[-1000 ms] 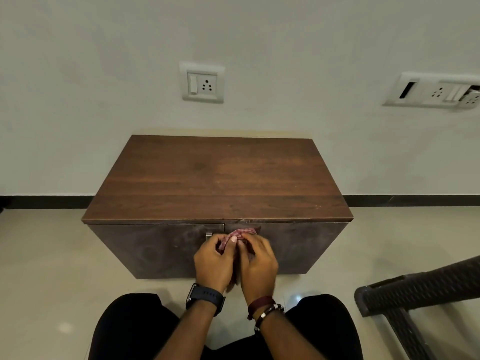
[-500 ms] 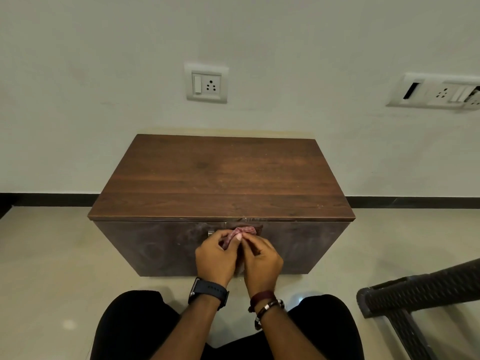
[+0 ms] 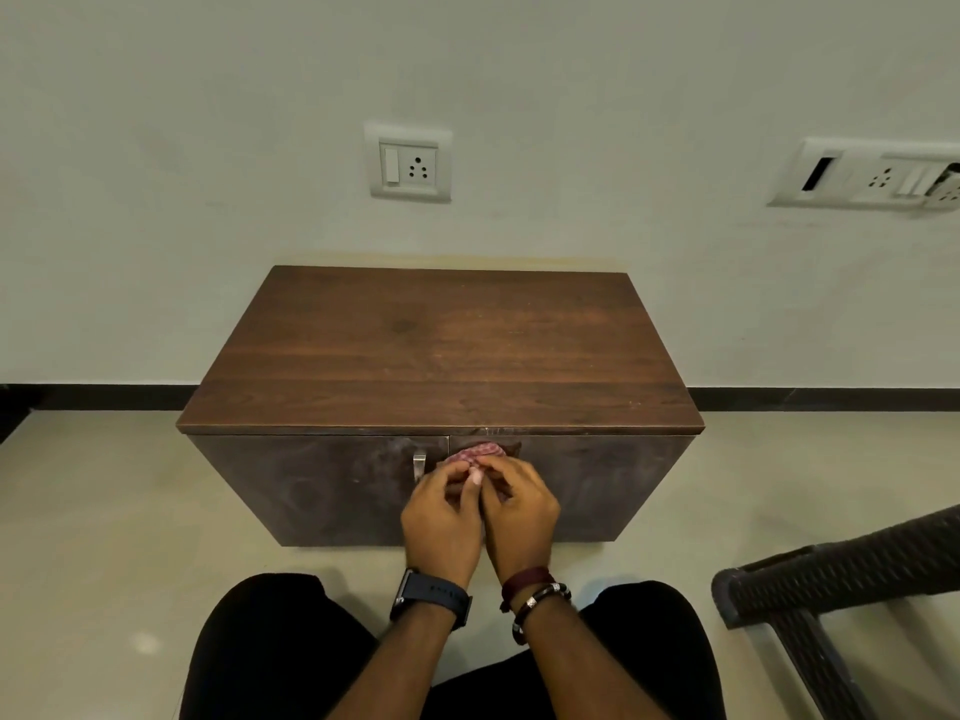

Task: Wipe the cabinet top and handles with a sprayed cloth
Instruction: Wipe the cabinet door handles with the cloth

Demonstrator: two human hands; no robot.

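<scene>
A low cabinet with a dark wooden top point(image 3: 441, 350) stands against the wall, its two dark doors facing me. A metal handle point(image 3: 418, 466) shows on the left door beside the centre seam. My left hand point(image 3: 441, 517) and my right hand point(image 3: 519, 517) are together in front of the right door, both pinching a small reddish patterned cloth point(image 3: 480, 452) just below the top's front edge. The cloth and my hands hide whatever is on the right door there. No spray bottle is in view.
A dark woven chair point(image 3: 841, 579) stands at the lower right. My knees in black trousers point(image 3: 270, 646) are on the pale floor before the cabinet. A switch socket point(image 3: 409, 163) and a wider socket panel point(image 3: 872, 176) are on the wall.
My hands have stayed together at the front of the cabinet, working the cloth between the fingers. The left door's metal handle now shows more fully beside my left hand.
</scene>
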